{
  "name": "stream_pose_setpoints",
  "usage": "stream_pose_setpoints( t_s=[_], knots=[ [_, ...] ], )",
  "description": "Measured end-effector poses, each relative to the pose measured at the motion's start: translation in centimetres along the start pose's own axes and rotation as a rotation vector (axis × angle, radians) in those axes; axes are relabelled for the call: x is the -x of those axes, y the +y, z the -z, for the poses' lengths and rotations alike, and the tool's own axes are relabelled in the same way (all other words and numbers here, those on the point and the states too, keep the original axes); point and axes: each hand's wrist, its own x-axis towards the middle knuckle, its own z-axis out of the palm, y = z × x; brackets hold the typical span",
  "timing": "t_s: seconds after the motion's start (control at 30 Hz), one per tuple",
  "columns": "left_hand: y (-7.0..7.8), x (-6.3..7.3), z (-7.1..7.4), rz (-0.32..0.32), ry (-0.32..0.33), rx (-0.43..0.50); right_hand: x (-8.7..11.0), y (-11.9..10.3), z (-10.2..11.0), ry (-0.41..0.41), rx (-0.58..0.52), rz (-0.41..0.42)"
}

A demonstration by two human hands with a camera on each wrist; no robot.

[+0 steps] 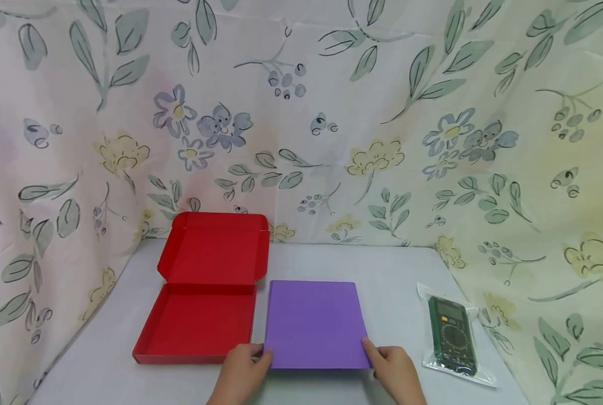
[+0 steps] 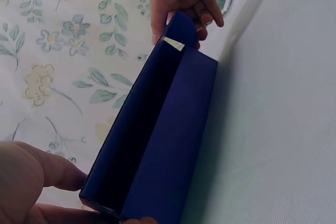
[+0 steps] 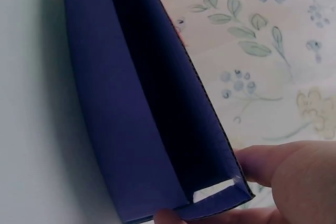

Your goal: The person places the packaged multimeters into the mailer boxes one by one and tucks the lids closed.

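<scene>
A flat purple cardboard box [image 1: 314, 323] lies between my two hands, its lid on top. My left hand [image 1: 242, 372] pinches the near left corner, thumb above and fingers beneath. At the near right corner my right hand [image 1: 395, 371] grips in the same way. Both wrist views look at the side of the purple box [image 2: 170, 129], where a dark gap runs between lid edge and front wall. Small light slits show at the corner in the right wrist view, beside the thumb of the right hand [image 3: 310, 182].
Left of the purple box stands a red cardboard box [image 1: 195, 323] with its lid raised at the back. To the right, a green and black multimeter [image 1: 451, 334] lies in a clear plastic bag. A floral curtain [image 1: 301, 112] hangs behind the white table [image 1: 382, 267].
</scene>
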Motion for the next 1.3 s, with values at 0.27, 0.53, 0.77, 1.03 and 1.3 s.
stream_pose_setpoints(
  t_s=[0.27, 0.53, 0.77, 1.03, 1.3],
  knots=[
    [-0.5, -0.2, 0.3, -0.013, -0.058, 0.055, -0.1, -0.2, 0.4, -0.036, -0.02, -0.043],
    [-0.4, -0.2, 0.3, -0.026, -0.034, 0.046, -0.4, 0.2, 0.4, -0.041, -0.037, -0.068],
    [-0.5, -0.1, -0.1, -0.072, 0.025, 0.016, -0.4, 0.5, 0.0, -0.064, -0.04, -0.046],
    [-0.7, 0.1, -0.3, -0.076, 0.046, -0.045, -0.3, 1.1, -0.3, -0.057, 0.007, 0.004],
    [1.7, 0.4, 1.2, -0.067, 0.037, -0.232, -0.1, 0.1, 1.9, 0.018, 0.109, 0.274]
  ],
)
